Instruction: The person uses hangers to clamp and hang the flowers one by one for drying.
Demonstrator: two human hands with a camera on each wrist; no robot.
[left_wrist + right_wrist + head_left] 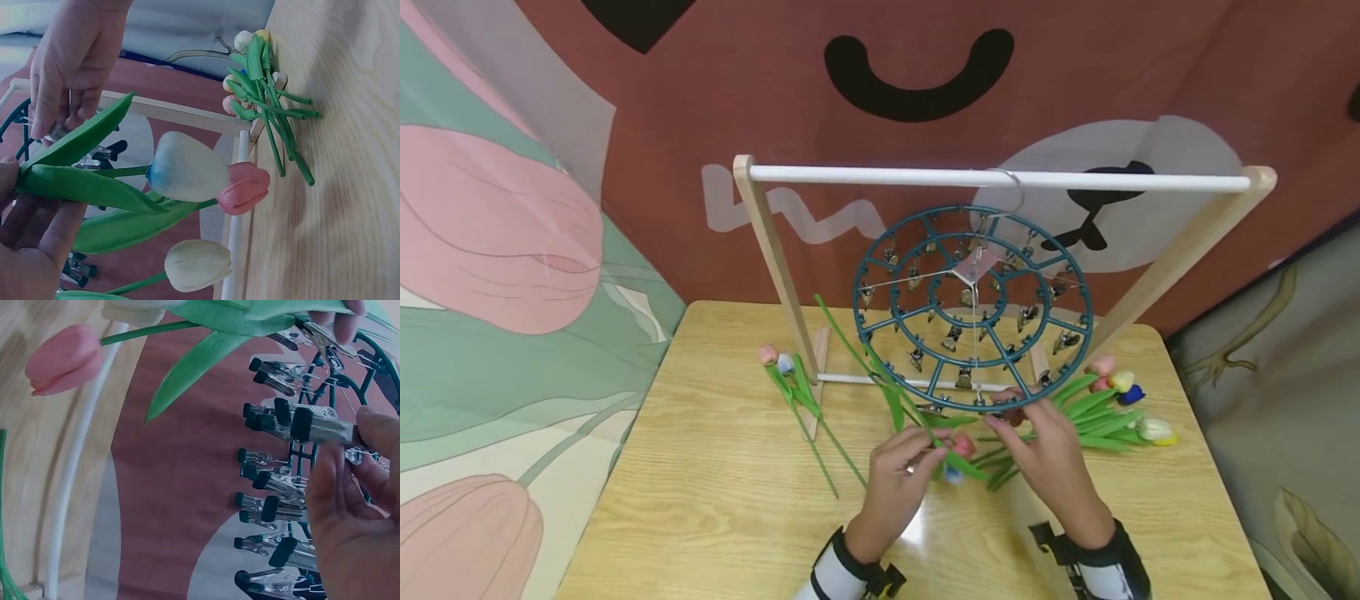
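My left hand (898,475) pinches the green stem and leaves of a white-and-blue artificial tulip (189,165), its bloom pointing down and its stem slanting up to the left. At the near rim of a round teal hanging rack (973,308), my right hand (1048,454) pinches a metal clip (325,428) with dark tips between thumb and fingers. Beside the held tulip are a pink tulip (245,189) and a white tulip (199,265), blooms also downward; how their stems are held is hidden.
A wooden stand with a white bar (880,175) carries the rack by its hook. Several metal clips (275,481) hang around the rings. Two tulips (786,364) lie left on the table (715,500); a bunch of tulips (1097,417) lies right.
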